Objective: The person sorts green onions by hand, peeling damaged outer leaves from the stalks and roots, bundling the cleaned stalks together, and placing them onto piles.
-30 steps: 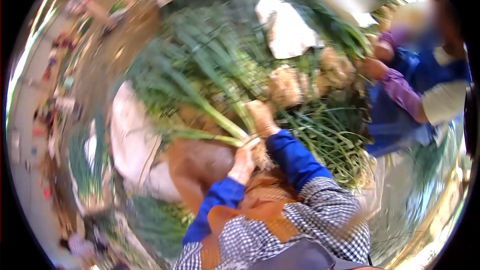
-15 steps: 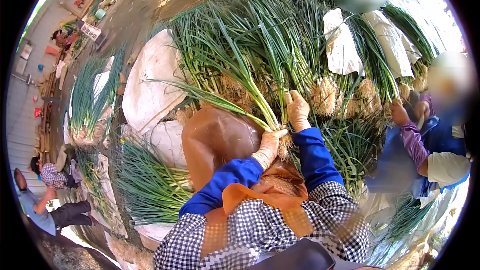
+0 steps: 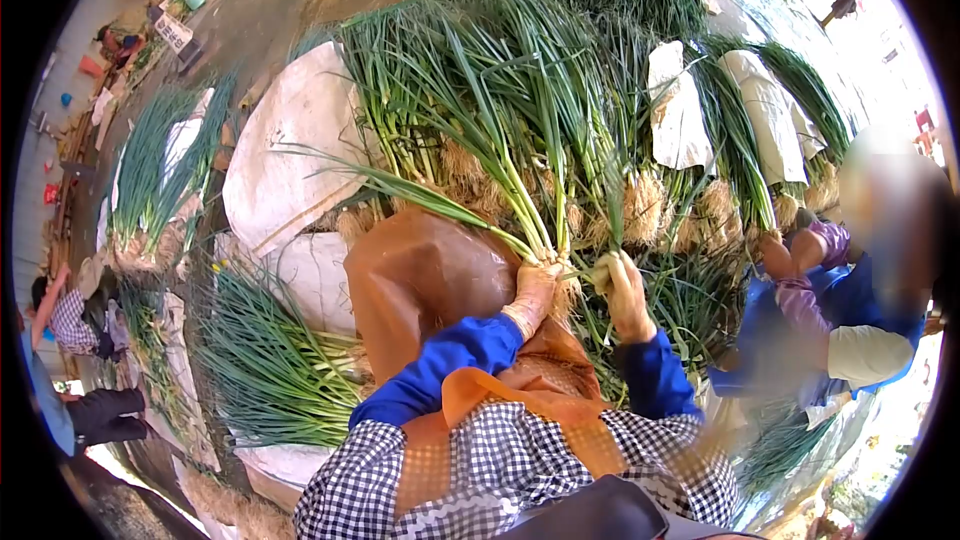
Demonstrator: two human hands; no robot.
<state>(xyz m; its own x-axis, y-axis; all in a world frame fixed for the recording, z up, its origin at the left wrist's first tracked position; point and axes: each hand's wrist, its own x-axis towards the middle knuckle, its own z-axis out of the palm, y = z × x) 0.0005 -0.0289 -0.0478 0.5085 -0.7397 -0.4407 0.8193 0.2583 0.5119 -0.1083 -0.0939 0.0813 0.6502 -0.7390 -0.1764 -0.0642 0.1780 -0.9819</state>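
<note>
My left hand (image 3: 535, 298) is closed around the pale lower stems of a small bunch of green garlic (image 3: 520, 202). Its leaves fan up and to the left, and roots (image 3: 563, 302) hang beside my fingers. Just right of the bunch's base, my right hand (image 3: 628, 302) pinches a green leaf (image 3: 584, 272) that stretches across from the stems. Part of that leaf rises blurred above my fingers. Beneath the bunch, a brown apron (image 3: 430, 265) covers my knee.
A big heap of green garlic (image 3: 450, 70) lies ahead, roots toward me. White sacking (image 3: 295, 150) and another pile (image 3: 280, 360) are on the left. At the right, a co-worker in a blue apron (image 3: 740, 340) handles stalks. Cut leaves (image 3: 690, 300) lie between us.
My right hand has moved down and to the right from the upright stem, drawing a leaf away from the bunch. My left hand keeps its hold. The view has shifted slightly.
</note>
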